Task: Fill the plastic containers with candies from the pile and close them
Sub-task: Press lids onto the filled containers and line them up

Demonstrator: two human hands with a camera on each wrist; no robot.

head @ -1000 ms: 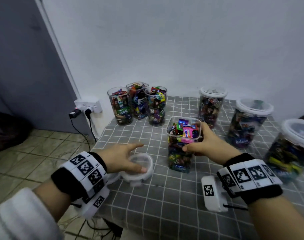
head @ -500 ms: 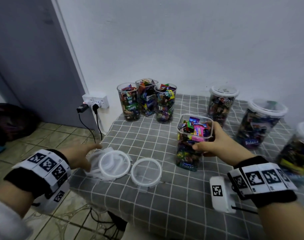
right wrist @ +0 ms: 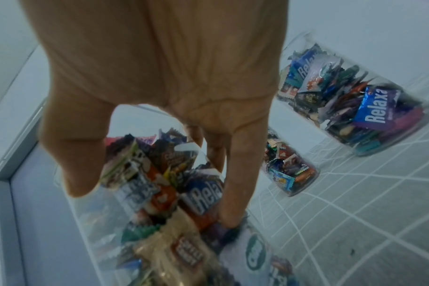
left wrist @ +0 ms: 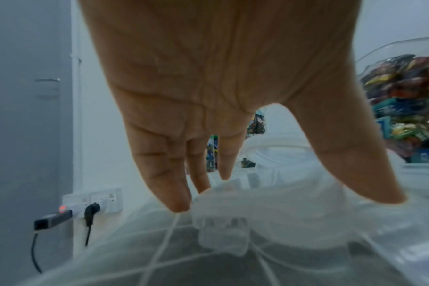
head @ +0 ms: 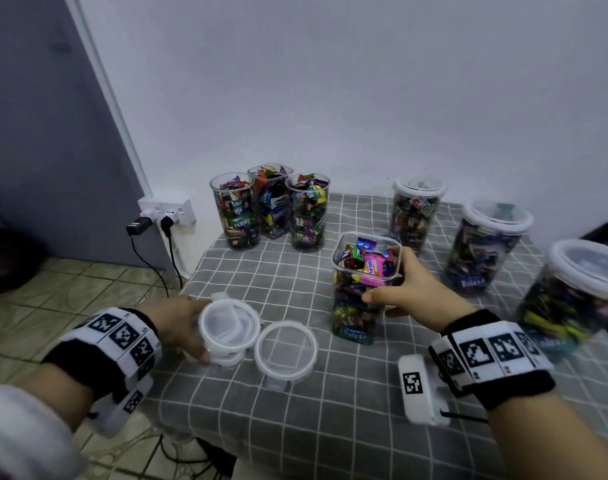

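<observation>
An open square container [head: 364,282] brimming with wrapped candies stands mid-table on the grey checked cloth [head: 330,410]. My right hand [head: 399,289] grips it just under the rim; the right wrist view shows the thumb [right wrist: 78,174] and fingers [right wrist: 233,193] round its wall [right wrist: 159,193]. Near the table's left edge my left hand [head: 188,323] holds a small stack of clear round lids [head: 229,327], with thumb [left wrist: 355,164] and fingers [left wrist: 172,183] spanning the stack [left wrist: 269,203]. One more lid [head: 285,349] lies flat just to the right.
Three open candy-filled containers [head: 271,209] stand at the back left. Three lidded ones [head: 416,209], [head: 486,244], [head: 579,289] line the right side. A wall socket [head: 167,211] with plugs and cables sits left of the table, above a tiled floor.
My left hand left the single lid, went left to the stack at the table's edge and took hold of it. The right hand stays on the open container.
</observation>
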